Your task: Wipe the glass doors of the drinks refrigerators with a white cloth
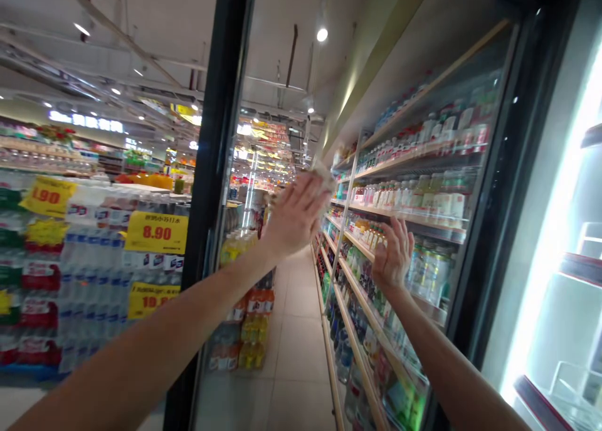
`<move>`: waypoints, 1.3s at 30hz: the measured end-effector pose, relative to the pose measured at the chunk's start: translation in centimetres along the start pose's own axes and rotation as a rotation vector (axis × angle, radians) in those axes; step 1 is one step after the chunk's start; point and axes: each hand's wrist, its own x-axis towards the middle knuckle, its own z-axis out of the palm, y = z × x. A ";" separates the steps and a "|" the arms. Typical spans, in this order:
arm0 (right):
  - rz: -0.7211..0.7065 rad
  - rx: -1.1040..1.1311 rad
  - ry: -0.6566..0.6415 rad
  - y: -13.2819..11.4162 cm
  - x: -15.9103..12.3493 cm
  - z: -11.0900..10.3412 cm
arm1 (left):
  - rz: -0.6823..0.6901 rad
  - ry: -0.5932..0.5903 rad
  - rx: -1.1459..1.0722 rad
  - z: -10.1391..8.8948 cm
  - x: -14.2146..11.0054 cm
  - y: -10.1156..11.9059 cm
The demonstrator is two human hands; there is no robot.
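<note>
In front of me stands a glass door [291, 349] with a black frame. My left hand [298, 214] is raised at the middle of the pane, fingers stretched out flat over a crumpled pale cloth [324, 175]. Motion blurs this hand, and most of the cloth is hidden under it; it could also be tissue. Lower and to the right, my right hand [394, 252] is held up near the pane with fingers apart and slightly bent, holding nothing. Whether its fingertips touch the glass I cannot tell.
Beyond the pane, drink shelves [376, 255] run along an aisle floor [296, 330], possibly partly reflected. At left are stacked water bottles [94, 293] with yellow price signs [157, 231]. To the right is a lit cooler interior [564, 280] with racks.
</note>
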 end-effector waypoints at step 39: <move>-0.002 0.036 0.013 0.3 -0.1 -0.1 | 0.340 -0.132 -0.041 -0.1 -4.2 -0.4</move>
